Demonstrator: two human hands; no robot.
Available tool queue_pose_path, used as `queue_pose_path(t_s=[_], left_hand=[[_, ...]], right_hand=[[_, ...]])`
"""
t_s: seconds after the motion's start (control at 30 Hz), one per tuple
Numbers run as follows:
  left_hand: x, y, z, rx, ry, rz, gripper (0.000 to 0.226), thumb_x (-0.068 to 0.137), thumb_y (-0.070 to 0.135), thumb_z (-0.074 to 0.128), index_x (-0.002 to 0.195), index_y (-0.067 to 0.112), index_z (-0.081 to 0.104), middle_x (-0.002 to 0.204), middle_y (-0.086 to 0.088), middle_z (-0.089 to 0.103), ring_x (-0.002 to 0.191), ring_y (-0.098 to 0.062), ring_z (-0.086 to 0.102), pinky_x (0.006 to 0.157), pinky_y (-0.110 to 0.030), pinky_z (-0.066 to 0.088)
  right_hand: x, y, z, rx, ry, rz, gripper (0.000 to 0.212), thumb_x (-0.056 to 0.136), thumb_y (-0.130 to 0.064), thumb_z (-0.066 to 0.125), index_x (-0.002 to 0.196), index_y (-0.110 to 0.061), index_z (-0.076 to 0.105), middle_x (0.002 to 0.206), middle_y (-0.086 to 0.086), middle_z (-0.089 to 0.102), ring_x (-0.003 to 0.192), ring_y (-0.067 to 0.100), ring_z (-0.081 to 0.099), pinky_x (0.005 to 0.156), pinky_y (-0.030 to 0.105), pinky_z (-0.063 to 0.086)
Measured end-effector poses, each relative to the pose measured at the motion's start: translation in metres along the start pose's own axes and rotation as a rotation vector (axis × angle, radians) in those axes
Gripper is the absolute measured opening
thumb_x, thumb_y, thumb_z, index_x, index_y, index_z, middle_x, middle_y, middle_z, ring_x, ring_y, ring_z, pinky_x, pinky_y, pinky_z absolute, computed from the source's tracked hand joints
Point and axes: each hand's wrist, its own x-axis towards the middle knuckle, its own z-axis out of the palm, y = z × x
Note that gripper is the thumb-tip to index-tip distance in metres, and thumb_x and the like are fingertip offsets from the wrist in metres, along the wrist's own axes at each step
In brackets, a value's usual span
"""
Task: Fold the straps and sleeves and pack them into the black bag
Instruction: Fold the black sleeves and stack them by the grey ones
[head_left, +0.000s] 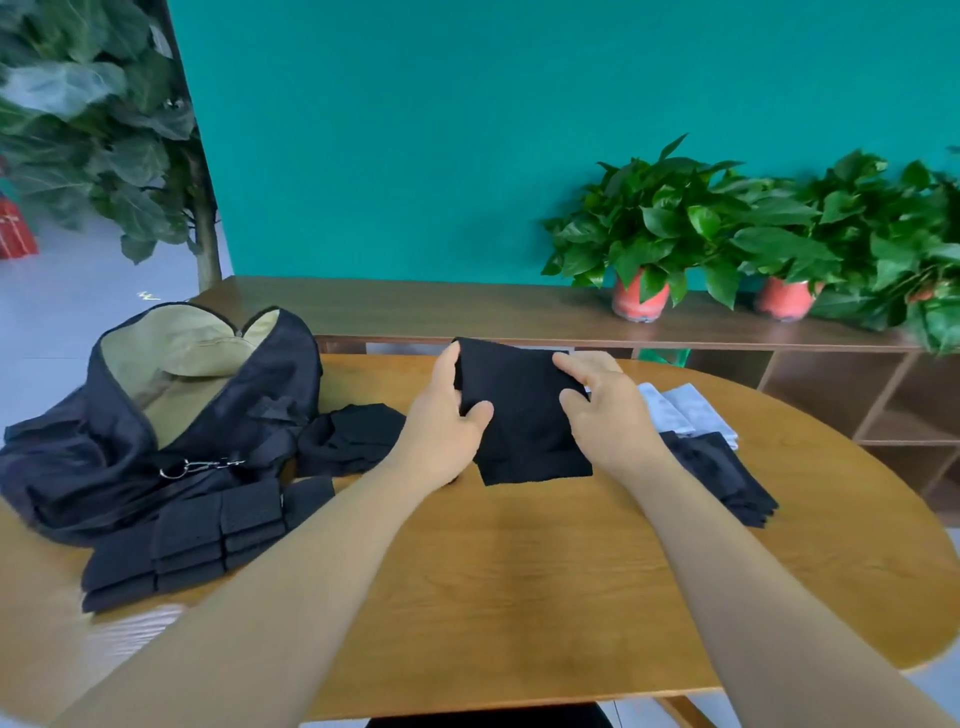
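A folded black sleeve (522, 415) is lifted above the middle of the wooden table (519, 561). My left hand (447, 421) grips its left edge, thumb over the front. My right hand (605, 410) pinches its right edge. The black bag (104, 447) lies open at the left, showing its tan lining and a metal clasp. In front of the bag sit stacked folded black straps (197, 540). Another crumpled black sleeve (353, 436) lies between the bag and my left hand. More black sleeves (727, 483) and white-grey ones (685, 410) lie right of my right hand.
A low wooden shelf (467, 312) runs behind the table against a teal wall. Two potted plants in red pots (641, 299) stand on its right part. A large leafy plant (104, 130) stands at the far left.
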Motion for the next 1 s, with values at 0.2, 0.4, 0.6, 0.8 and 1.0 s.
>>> queue_pose_path(t_s=[0.2, 0.4, 0.6, 0.8, 1.0], left_hand=[[-0.041, -0.058, 0.027, 0.137, -0.160, -0.181, 0.079, 0.097, 0.019, 0.056, 0.155, 0.030, 0.004, 0.125, 0.006, 0.057, 0.115, -0.013, 0.056, 0.096, -0.027, 0.047], [-0.055, -0.087, 0.041, 0.335, -0.232, -0.264, 0.070, 0.093, 0.021, 0.059, 0.152, 0.025, 0.021, 0.079, 0.000, 0.056, 0.066, -0.007, 0.050, 0.060, -0.018, 0.040], [-0.033, -0.068, 0.030, 0.765, -0.207, -0.233, 0.034, 0.090, 0.048, 0.054, 0.113, 0.023, 0.054, 0.097, 0.006, 0.063, 0.085, -0.013, 0.061, 0.072, -0.032, 0.054], [-0.007, -0.072, 0.043, 1.007, -0.029, 0.071, 0.039, 0.100, 0.045, 0.039, 0.131, 0.026, 0.054, 0.126, 0.005, 0.053, 0.120, -0.017, 0.046, 0.097, -0.032, 0.035], [-0.001, -0.102, 0.058, 1.145, -0.448, 0.022, 0.063, 0.102, 0.052, 0.009, 0.155, 0.021, -0.002, 0.163, 0.000, -0.006, 0.149, -0.015, -0.012, 0.118, -0.044, -0.011]], right_hand=[[-0.054, 0.053, 0.034, -0.109, -0.219, 0.128, 0.046, 0.098, -0.008, 0.044, 0.143, -0.017, 0.046, 0.149, -0.005, 0.037, 0.129, 0.014, 0.044, 0.104, 0.025, 0.037], [-0.085, 0.085, 0.050, -0.219, -0.374, 0.194, 0.045, 0.100, -0.015, 0.044, 0.144, -0.019, 0.044, 0.148, -0.006, 0.036, 0.123, 0.014, 0.049, 0.098, 0.023, 0.041], [-0.068, 0.084, 0.029, -0.422, -0.297, 0.209, 0.025, 0.096, -0.024, 0.047, 0.099, -0.026, 0.072, 0.110, -0.007, 0.060, 0.089, 0.017, 0.061, 0.077, 0.029, 0.048], [-0.039, 0.079, 0.050, -0.616, -0.186, -0.029, 0.029, 0.100, -0.026, 0.038, 0.119, -0.021, 0.059, 0.119, -0.001, 0.058, 0.117, 0.021, 0.048, 0.093, 0.032, 0.033], [-0.019, 0.087, 0.082, -0.746, -0.540, -0.215, 0.056, 0.106, -0.039, 0.016, 0.155, -0.013, 0.008, 0.163, 0.001, 0.002, 0.149, 0.013, -0.007, 0.121, 0.036, -0.001]])
